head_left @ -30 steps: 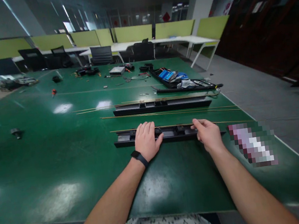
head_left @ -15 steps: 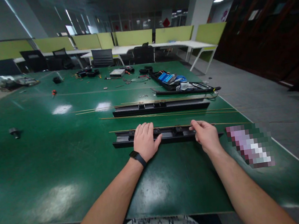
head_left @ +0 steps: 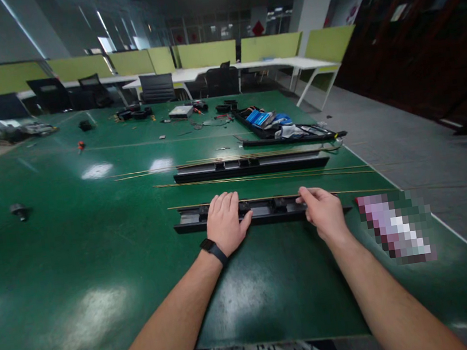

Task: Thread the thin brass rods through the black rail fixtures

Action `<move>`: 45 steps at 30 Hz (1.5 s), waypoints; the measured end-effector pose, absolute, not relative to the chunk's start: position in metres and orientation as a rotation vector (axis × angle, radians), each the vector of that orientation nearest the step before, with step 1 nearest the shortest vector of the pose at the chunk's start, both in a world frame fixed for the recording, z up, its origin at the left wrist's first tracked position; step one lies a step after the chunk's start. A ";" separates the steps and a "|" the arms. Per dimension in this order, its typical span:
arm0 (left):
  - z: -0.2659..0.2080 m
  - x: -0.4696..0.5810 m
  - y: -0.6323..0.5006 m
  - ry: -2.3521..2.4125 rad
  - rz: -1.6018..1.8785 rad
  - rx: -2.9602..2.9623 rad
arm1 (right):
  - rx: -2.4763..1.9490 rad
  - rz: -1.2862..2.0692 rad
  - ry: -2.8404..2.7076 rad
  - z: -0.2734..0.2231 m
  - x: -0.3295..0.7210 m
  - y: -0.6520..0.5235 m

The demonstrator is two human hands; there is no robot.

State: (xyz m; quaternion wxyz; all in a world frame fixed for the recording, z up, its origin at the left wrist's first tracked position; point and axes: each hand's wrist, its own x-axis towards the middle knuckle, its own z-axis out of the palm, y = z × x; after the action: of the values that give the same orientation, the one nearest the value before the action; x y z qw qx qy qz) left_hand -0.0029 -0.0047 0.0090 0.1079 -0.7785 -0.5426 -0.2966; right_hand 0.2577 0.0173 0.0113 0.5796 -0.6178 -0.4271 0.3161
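A long black metal channel point(head_left: 261, 218) lies across the green table in front of me, with small black blocks point(head_left: 280, 202) inside it. Over its left half my left hand point(head_left: 224, 222) rests flat, fingers together and stretched forward, thumb out to the right. My right hand point(head_left: 323, 209) is at the channel's right part, thumb and index finger pinched at its far edge. A thin brass-coloured rod point(head_left: 360, 191) runs along that edge and passes through the pinch, sticking out beyond both ends of the channel. The exact contact at the fingertips is partly hidden.
Behind lies a second black channel point(head_left: 254, 170) with rods along it. Loose brass-coloured rods point(head_left: 217, 182) lie between the two channels. An open black bag point(head_left: 259, 128) with blue items is farther back. A pixelated pink-white item point(head_left: 393, 228) lies at right, a dark metal part point(head_left: 18, 211) at left.
The camera view has shifted slightly. Both hands keep their places on the channel, with no clear movement of the rod.
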 end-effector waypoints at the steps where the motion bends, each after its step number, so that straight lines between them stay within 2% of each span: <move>1: 0.009 -0.003 -0.005 -1.596 -0.873 -2.289 | -1.445 0.739 -0.997 0.011 0.257 0.017; 45: 0.013 0.000 -0.002 -1.649 -0.854 -2.310 | -1.469 0.789 -0.957 0.019 0.254 0.018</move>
State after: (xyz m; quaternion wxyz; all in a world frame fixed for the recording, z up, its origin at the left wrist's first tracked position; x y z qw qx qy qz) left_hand -0.0005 -0.0023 0.0129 0.0885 -0.7763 -0.5542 -0.2869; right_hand 0.2540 0.0179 0.0192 0.5727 -0.6264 -0.4080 0.3365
